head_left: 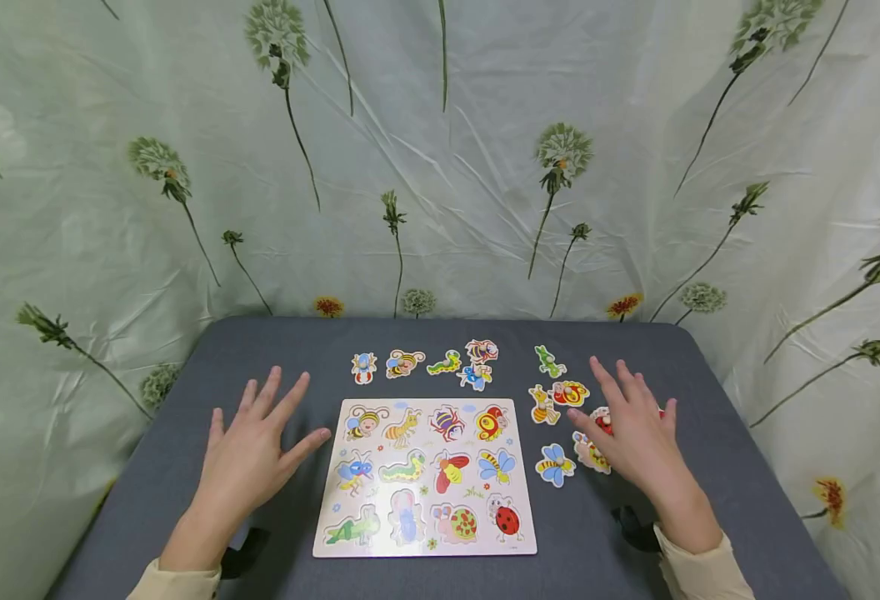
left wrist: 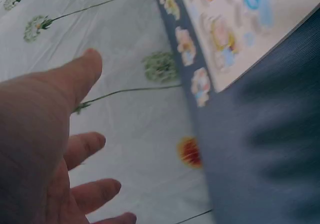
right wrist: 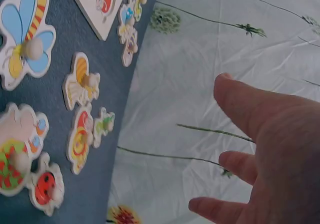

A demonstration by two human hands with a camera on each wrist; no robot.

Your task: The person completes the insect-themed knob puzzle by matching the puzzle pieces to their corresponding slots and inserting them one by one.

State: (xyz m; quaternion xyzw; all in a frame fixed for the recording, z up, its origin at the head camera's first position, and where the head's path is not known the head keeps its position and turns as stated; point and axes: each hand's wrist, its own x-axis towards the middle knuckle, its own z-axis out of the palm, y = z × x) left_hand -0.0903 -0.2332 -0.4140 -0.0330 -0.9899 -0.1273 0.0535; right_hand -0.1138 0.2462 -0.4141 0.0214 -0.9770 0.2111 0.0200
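A wooden insect puzzle board (head_left: 425,450) with several printed recesses lies flat on the table. My left hand (head_left: 251,458) hovers left of the board with its fingers spread, holding nothing. On the other side, my right hand (head_left: 638,437) is held over several knobbed pieces, fingers also spread and nothing in them. Partly hidden beneath it are a ladybug piece (right wrist: 46,188) and a snail piece (right wrist: 15,149). Nearby lie a dragonfly piece (head_left: 555,465), a striped bee-like piece (head_left: 542,405), a butterfly piece (head_left: 570,392) and a green grasshopper piece (head_left: 550,361).
Behind the board sit a beetle piece (head_left: 363,367), a bee piece (head_left: 405,363), a caterpillar piece (head_left: 443,362), a spider piece (head_left: 482,350) and a blue mosquito piece (head_left: 475,377). The dark grey table (head_left: 275,533) ends at a flower-print curtain (head_left: 455,192).
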